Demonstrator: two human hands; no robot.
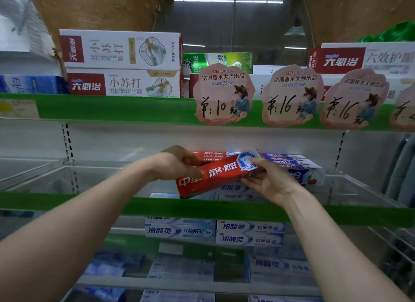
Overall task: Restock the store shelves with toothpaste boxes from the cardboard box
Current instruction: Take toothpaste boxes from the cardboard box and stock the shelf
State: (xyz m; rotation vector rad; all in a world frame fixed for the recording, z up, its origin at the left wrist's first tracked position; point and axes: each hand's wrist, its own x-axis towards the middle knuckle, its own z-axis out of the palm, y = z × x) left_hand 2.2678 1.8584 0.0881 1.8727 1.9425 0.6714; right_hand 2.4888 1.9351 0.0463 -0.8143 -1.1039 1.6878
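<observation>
Left hand (179,164) and right hand (269,180) grip one tilted toothpaste box (222,173). Placing apparently underway; next, level it onto the stack (213,155) behind the hands.

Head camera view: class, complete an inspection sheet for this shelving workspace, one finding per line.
Surface: middle shelf, green front edge.
Job's things: red toothpaste box, tilted, held over the shelf front; red stack and purple boxes behind it.
Clutter: nothing seen.
Grippers: left hand grips the box from above; right hand holds its right end.
Cables: nothing seen.
Surroundings: white-and-red boxes and price tags on the shelf above; blue-and-white boxes below.
</observation>
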